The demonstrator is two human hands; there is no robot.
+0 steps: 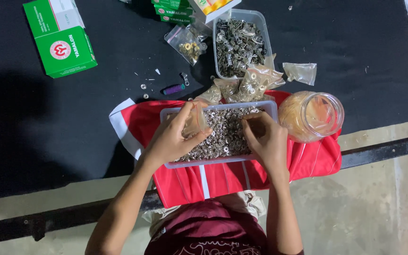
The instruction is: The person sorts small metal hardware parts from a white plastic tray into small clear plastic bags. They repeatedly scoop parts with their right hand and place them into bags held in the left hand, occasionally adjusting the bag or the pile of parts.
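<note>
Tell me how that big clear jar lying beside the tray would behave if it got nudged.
The clear plastic jar lies on its side on the red cloth, so it may roll. It looks open-mouthed, so contents might spill. Being thin plastic, it probably feels light and unlikely to shatter.

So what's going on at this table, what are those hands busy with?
A person leans over a clear tray full of small silver metal rings. The left hand holds a small clear plastic bag over the tray, while the right hand reaches into the rings. The tray sits on a red cloth, with a plastic jar lying alongside.
</note>
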